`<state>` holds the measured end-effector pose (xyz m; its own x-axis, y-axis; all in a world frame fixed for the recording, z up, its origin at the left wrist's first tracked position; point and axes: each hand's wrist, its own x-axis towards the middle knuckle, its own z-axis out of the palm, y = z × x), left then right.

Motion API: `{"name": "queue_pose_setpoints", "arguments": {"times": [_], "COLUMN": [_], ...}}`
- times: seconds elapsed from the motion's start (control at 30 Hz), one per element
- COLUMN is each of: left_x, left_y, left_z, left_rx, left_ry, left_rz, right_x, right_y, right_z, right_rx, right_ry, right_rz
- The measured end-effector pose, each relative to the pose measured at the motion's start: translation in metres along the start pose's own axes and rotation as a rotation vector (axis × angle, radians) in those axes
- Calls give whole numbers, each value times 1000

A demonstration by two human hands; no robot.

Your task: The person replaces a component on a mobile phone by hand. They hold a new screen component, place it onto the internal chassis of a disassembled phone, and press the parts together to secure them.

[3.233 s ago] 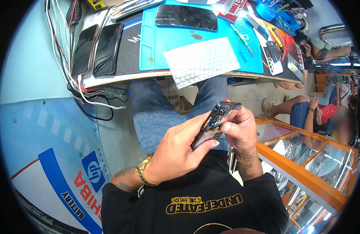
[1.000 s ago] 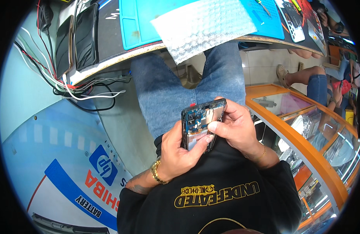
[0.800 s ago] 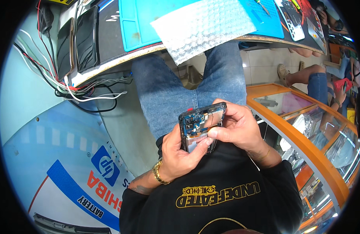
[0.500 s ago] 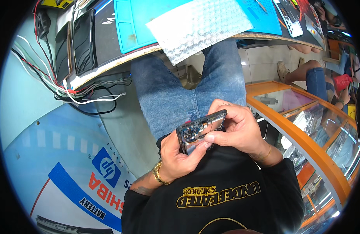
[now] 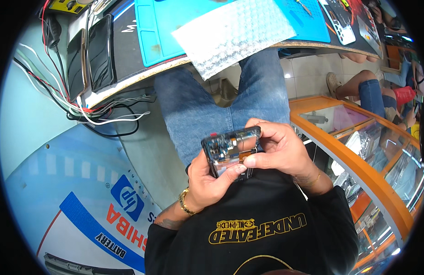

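An opened smartphone (image 5: 234,147), its back off and circuit parts showing, is held tilted above my lap. My left hand (image 5: 211,183) grips its near left side, the thumb lying across the lower edge. Around the right side are the fingers of my right hand (image 5: 277,151), with the thumb pressed on the inner parts near an orange-brown flex piece. The two thumb tips nearly meet. Fingers behind the phone are hidden.
Ahead is a workbench with a blue repair mat (image 5: 159,36), and a bubble-wrap sheet (image 5: 232,34) hangs over its edge. Two dark phones (image 5: 101,52) lie at left above tangled cables (image 5: 113,114). An orange-framed glass display case (image 5: 354,151) stands at right.
The phone has tipped so that more of its opened inner face shows, and it has shifted slightly left. Both hands keep their hold.
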<state>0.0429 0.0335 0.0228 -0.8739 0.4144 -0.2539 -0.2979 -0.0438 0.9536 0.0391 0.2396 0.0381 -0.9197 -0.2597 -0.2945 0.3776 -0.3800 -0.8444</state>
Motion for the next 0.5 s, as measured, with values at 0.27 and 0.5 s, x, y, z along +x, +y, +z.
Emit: {"name": "queue_pose_setpoints", "arguments": {"times": [0.27,0.5], "left_x": [12,23], "left_y": [15,19], "left_z": [1,-4], "left_rx": [-127,-196], "left_ry": [-73,-113], "left_rz": [-150,-188], "right_x": [0,8], "right_y": [6,10], "right_z": [-2,-5], "right_rx": [187,232], "right_ry": [103,126], "right_rz": [182,198]}}
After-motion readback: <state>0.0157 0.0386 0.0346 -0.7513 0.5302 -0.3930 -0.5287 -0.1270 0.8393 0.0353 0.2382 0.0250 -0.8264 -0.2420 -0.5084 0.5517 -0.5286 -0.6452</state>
